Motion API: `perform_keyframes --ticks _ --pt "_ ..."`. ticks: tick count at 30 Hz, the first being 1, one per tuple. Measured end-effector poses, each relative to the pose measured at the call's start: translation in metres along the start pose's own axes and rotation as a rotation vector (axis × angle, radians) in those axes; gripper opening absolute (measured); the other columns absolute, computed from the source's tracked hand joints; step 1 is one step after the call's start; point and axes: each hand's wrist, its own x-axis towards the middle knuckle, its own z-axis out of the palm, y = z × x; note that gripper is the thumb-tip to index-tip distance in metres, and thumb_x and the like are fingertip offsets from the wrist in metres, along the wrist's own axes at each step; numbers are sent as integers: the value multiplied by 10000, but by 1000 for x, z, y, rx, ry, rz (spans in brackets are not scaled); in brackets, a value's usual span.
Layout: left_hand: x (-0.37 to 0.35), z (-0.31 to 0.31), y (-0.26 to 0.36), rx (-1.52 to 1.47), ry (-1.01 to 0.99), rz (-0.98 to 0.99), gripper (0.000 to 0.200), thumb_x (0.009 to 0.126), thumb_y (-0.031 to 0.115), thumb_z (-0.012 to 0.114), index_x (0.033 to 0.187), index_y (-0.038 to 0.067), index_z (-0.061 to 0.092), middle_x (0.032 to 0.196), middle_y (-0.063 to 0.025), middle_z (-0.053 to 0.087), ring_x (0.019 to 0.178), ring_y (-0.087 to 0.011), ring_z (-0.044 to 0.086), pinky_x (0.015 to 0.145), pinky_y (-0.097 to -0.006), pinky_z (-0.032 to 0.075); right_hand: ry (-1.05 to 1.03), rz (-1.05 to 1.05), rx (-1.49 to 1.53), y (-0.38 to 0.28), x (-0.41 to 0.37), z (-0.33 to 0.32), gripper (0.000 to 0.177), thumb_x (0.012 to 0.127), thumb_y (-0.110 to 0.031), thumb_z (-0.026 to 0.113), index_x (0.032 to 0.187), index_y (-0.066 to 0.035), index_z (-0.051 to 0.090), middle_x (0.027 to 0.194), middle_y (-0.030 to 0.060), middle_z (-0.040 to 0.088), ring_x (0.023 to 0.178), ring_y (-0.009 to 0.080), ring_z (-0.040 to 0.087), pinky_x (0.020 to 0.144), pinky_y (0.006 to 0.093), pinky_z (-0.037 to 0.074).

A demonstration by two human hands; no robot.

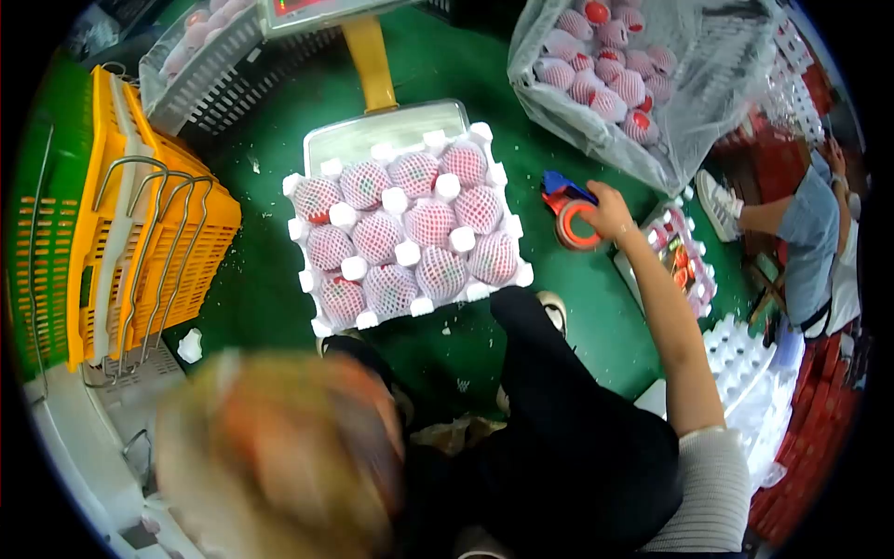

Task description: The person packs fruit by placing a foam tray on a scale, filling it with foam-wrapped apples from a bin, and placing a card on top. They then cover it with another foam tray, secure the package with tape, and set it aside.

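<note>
My right hand grips a tape dispenser with a blue body and a red-orange roll of tape, just right of the white foam tray. Round fruits in pink-and-white foam nets fill the tray's hollows in rows. The tray rests on the metal platform of a scale. At the lower left, close to the camera, a large orange, yellow and tan shape is smeared by motion. My left hand cannot be made out clearly within that blur, and its fingers are not readable.
Orange crates with wire handles stand at left. A grey crate holds netted fruit behind them. At the upper right is a plastic-lined container of netted fruit. Another person's leg and stacked foam trays are at right.
</note>
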Motion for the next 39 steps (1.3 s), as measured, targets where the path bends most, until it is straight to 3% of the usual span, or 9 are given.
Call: perform_keyframes --ticks 1,3,10,19,24,26,31,36,39 --pt "19 6 -5 -179 61 -99 397 958 235 402 714 -13 594 703 -132 605 552 -204 559 505 -298 472 -26 10 31 -30 -8 -33 401 668 -85 674 1035 39 571 1051 235 619 986 385 606 867 398 482" --pt "91 -25 -50 293 -532 318 284 913 235 580 1033 -19 622 834 -63 604 691 -147 555 647 -257 471 64 -24 382 -96 -32 -89 322 687 40 590 999 34 511 949 220 641 903 377 630 821 367 493" --pt "122 1 -130 -343 -935 -482 510 965 477 508 1206 29 530 919 -95 652 781 -200 645 684 -310 542 169 -492 256 -258 -63 -154 701 615 158 555 1290 -13 476 1073 199 564 1013 336 591 903 345 460" --pt "119 -44 -139 -381 -547 -154 288 927 222 640 1085 -7 570 800 -47 600 576 -132 575 534 -236 480 -40 -736 116 -312 -32 -124 693 715 -70 742 1361 -143 501 1053 171 514 923 352 530 823 417 451" --pt "193 -91 -191 190 -63 365 61 903 67 621 879 11 628 642 6 530 527 -60 469 461 -228 380 -287 -967 10 -322 18 -122 723 710 -48 704 1373 -259 509 937 139 517 842 330 511 769 426 433" --pt "213 -122 -168 -14 -5 114 61 885 67 637 839 30 620 638 1 540 494 -56 444 425 -217 341 -342 -1043 -83 -314 35 -135 756 666 -23 695 1342 -321 537 865 106 478 816 309 495 732 415 405" --pt "326 -195 -173 662 238 541 132 851 179 660 843 48 667 674 -50 627 666 -172 596 639 -331 478 -237 -883 -272 -254 48 -189 802 577 19 687 1311 -286 577 879 79 457 862 267 467 770 375 319" --pt "331 -182 -165 337 -31 383 63 848 84 649 834 33 616 679 -63 609 620 -143 561 596 -294 448 -167 -605 -445 -183 30 -221 737 634 -2 698 1297 -305 590 889 92 481 882 279 482 834 380 381" --pt "326 -167 -176 693 76 615 37 853 35 624 824 25 604 698 -55 621 620 -140 566 591 -289 447 -165 -582 -524 -176 23 -204 729 660 -27 702 1311 -330 576 895 93 497 888 284 500 821 392 399"
